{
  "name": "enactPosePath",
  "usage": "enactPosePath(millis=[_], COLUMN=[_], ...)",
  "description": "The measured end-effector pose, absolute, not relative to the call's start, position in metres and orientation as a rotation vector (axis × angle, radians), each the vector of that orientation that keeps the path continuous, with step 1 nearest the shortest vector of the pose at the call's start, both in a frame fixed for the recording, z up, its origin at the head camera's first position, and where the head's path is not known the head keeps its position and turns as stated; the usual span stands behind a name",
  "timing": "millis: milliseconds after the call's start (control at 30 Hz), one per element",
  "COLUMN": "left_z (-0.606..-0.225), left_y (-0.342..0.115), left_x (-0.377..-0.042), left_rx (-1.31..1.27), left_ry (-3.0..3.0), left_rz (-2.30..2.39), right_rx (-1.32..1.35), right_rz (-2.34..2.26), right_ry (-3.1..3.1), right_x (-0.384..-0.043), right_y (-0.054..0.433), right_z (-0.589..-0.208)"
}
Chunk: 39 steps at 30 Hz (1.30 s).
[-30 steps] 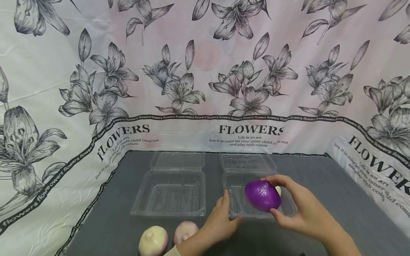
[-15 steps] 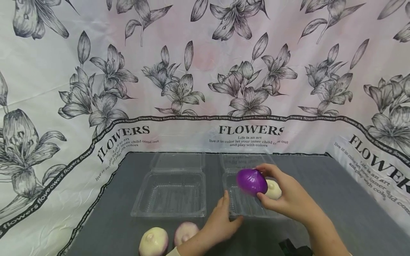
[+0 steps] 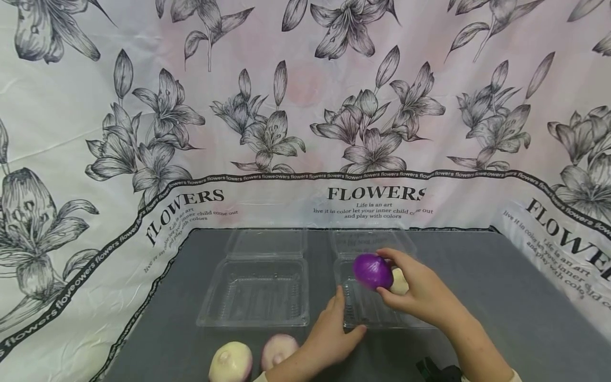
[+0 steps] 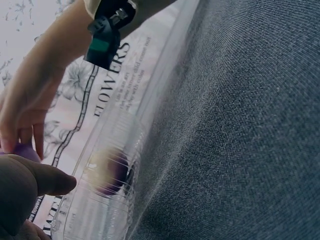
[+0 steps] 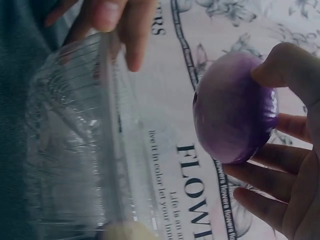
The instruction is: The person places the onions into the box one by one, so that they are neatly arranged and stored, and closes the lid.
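Inside the right box sat a pale onion; beside that box stood the left box, two more onions nearer on the table. Over the right box, the right hand gripped a purple onion, long axis roughly crosswise; the left hand, fingers straight, touched that box's near corner

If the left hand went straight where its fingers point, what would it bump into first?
Probably the clear box on the right: the left hand sits at its near left corner, maybe touching; depth is unclear.
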<state>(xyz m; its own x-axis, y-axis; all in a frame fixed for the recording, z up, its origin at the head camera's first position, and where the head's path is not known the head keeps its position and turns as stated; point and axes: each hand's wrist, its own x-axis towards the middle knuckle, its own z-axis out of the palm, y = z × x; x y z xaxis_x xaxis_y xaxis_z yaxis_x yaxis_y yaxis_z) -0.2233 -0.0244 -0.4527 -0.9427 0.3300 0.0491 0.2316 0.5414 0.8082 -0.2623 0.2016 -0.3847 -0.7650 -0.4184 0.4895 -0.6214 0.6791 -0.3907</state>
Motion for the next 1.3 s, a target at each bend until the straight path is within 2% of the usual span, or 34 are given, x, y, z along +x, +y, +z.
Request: enactPosePath(millis=[833,1300], left_z=[-0.451,-0.451], left_y=[-0.025,-0.025], left_x=[-0.222,-0.222], left_rx=[0.537,0.506], left_ry=[2.653,2.663], left_rz=[1.362,1.353], right_rx=[0.732,0.652], right_rz=[0.370,0.294], right_ry=[-2.569,-2.654], right_x=[-0.273,-0.274], right_y=[0.182,0.170], right_z=[-0.422,-0.433])
